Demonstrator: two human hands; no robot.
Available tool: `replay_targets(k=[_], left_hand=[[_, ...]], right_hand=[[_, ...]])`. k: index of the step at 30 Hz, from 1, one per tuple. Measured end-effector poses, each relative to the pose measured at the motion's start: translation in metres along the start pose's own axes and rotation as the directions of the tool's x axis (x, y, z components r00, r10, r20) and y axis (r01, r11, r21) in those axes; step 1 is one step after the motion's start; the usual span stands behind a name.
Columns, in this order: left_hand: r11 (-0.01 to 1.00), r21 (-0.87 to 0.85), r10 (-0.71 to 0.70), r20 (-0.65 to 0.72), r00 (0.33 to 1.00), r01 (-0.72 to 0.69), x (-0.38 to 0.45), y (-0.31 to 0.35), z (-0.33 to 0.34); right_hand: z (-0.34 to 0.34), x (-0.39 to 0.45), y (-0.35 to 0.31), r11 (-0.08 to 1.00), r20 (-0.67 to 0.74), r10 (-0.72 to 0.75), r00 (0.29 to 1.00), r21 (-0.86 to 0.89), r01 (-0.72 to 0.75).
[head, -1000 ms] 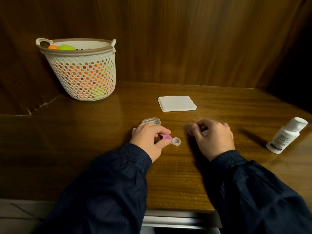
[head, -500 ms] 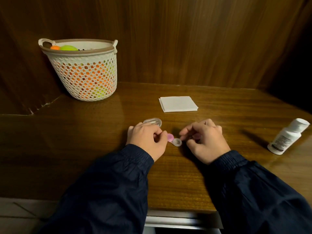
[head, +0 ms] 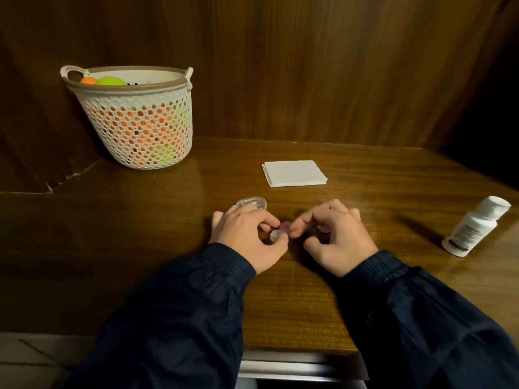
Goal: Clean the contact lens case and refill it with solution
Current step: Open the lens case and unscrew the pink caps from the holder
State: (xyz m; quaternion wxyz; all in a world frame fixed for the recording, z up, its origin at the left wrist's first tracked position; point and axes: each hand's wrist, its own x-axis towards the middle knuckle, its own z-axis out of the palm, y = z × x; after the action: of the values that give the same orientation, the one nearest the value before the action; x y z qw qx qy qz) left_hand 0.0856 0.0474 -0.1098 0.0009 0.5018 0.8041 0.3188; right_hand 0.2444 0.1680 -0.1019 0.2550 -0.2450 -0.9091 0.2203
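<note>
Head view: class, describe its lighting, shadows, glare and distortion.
Head view: dim, warm light; the solution bottle casts a shadow leftward; soft glare on the table beside the basket; wide-angle bending at the edges; the lens case between the hands is slightly blurred.

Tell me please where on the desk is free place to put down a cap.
Bare wood lies between the basket and the tissue stack, also between the right hand and the solution bottle. Crowded: around the lens case, left hand and clear container.

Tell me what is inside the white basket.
Through the basket mesh and over its rim, orange and yellow-green balls show; whatever lies deeper among them is hidden.
</note>
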Motion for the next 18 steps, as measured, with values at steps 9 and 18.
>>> replay_targets(k=[9, 18], left_hand=[[0.994, 0.071, 0.074, 0.055, 0.996, -0.078, -0.0004, -0.0020, -0.0008], [0.998, 0.044, 0.038, 0.013, 0.999, -0.039, 0.0004, -0.0063, 0.0005]], right_hand=[[0.0063, 0.0009, 0.0078, 0.984, -0.045, 0.015, 0.999, -0.176, -0.022], [0.0068, 0.0022, 0.0110, 0.968, -0.047, 0.015, 0.999, -0.249, -0.026]])
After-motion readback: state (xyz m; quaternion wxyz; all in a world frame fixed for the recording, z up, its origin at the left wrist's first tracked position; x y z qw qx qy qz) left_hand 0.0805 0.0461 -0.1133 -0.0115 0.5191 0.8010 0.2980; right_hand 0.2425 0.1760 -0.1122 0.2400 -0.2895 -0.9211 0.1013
